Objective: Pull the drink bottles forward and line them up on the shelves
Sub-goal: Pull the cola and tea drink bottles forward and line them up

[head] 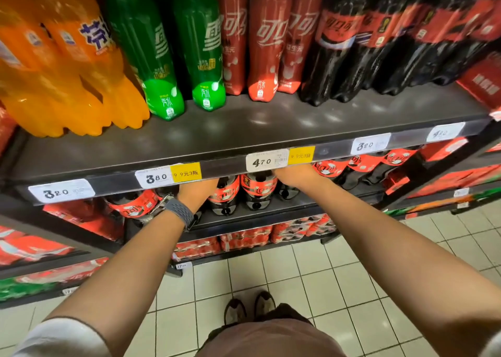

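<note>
Both my arms reach under the upper shelf (244,128) into the shelf below it. My left hand (196,192) is beside a dark cola bottle with a red label (225,196); its fingers are hidden behind the shelf edge. My right hand (291,176) reaches in just right of a second cola bottle (259,191), fingers hidden too. More cola bottles stand left (132,206) and right (360,166) on that shelf. On the upper shelf, set back from the edge, stand orange bottles (67,66), green bottles (151,58), red bottles (268,44) and dark cola bottles (352,47).
Price tags (267,160) run along the upper shelf's front strip. Red shrink-wrapped can packs (244,241) fill the lower shelves. A red carton (482,85) sits at the upper shelf's right end. A tiled floor (311,283) and my shoes (249,309) lie below.
</note>
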